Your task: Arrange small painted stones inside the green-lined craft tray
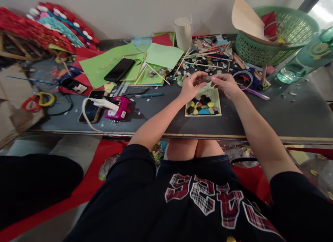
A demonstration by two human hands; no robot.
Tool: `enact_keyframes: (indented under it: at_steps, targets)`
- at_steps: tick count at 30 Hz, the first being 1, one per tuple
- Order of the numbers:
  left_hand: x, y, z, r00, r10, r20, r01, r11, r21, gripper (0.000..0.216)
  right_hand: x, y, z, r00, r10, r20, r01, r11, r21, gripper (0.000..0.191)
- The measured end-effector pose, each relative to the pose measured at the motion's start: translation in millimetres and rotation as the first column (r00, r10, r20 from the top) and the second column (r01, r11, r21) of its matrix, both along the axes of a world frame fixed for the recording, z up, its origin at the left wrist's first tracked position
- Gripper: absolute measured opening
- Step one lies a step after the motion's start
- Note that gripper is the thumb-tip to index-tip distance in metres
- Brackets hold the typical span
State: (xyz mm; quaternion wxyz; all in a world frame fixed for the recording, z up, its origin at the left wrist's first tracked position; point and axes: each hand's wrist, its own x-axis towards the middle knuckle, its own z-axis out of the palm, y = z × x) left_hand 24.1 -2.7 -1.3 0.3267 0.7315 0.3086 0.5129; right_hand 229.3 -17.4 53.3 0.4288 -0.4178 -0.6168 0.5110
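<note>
A brownish-grey pebble (206, 79) is held up between my two hands. My left hand (191, 86) grips it from the left with thumb and fingers. From the other side, my right hand (227, 84) pinches it at the fingertips. Just below them on the table lies a square panel with a raised pale rim (185, 110). Its near part is covered with black, yellow and white pebbles and one blue stone (204, 111). The panel's far part is pale green and partly hidden by my hands.
Loose pebbles and thin wooden sticks (205, 65) lie behind my hands. Left are green paper (163, 54), a black phone (119, 70), a purple power adapter (120, 108) and scissors (39, 100). A green basket (249, 53) and water bottle (291, 67) stand right.
</note>
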Motion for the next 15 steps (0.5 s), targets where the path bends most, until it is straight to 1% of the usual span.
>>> enact_keyframes:
  at_steps: [4,7,9,12,15]
  targets:
    - [0.8,-6.7,3.5,0.998,0.015,-0.063,-0.014,1.0,0.013,0.051,-4.3,-2.2,1.1,0.99,-0.078,0.121,0.063,0.99,0.126,0.039]
    - [0.3,-10.1,5.1,0.992,0.036,-0.119,-0.035,0.999,0.014,0.044,-6.6,-1.8,0.4,0.976,-0.112,0.188,0.088,0.987,0.131,0.03]
    - [-0.5,-9.6,4.7,0.989,0.043,-0.143,-0.042,0.999,0.007,0.043,-7.3,-1.0,-0.3,0.975,-0.118,0.186,0.101,0.99,0.098,0.026]
    - [-1.4,-6.2,3.0,0.986,0.031,-0.164,-0.032,0.999,-0.004,0.047,-8.2,-0.2,-1.0,0.989,-0.074,0.13,0.075,0.997,-0.008,0.021]
    - [-1.6,-3.3,1.8,0.984,0.045,-0.171,-0.044,0.999,0.012,0.051,-9.4,-0.2,-1.9,0.998,-0.023,0.058,0.028,0.996,-0.083,0.024]
